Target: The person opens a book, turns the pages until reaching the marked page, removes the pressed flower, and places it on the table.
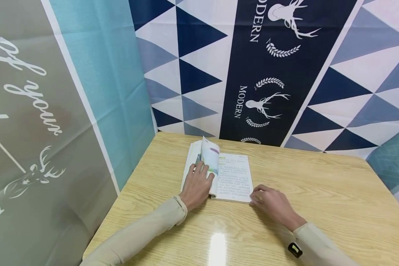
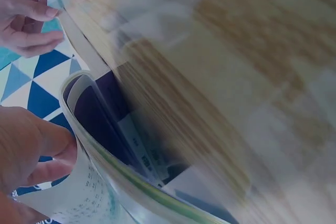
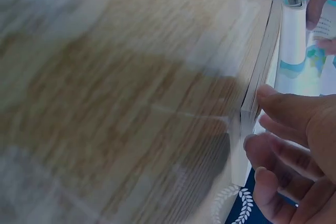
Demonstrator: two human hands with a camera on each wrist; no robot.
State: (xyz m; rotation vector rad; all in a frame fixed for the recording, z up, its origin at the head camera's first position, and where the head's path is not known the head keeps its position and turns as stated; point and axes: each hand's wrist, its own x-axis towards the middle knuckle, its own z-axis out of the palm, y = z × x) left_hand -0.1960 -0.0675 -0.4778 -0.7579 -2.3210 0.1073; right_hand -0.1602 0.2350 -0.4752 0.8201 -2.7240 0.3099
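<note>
An open book [image 1: 234,177] lies on the table with printed text on its right page. Some of its left-hand leaves [image 1: 210,155] stand up and curl over near the spine. My left hand [image 1: 197,184] lies over the left side and holds the curled leaves between thumb and fingers. In the left wrist view, the fingers bend behind a page [image 2: 86,192]. At the lower right corner, my right hand [image 1: 274,203] holds the book's edge, thumb and bent fingers about the corner. Up close, the right thumb [image 3: 283,106] touches the page block [image 3: 257,77].
The wooden table [image 1: 319,184] is glossy and reflects light near its front. A patterned cloth [image 1: 199,66] with triangles and deer heads hangs behind it. Another hanging cloth [image 1: 70,111] closes off the left side. A small dark device [image 1: 295,250] sits on the right sleeve.
</note>
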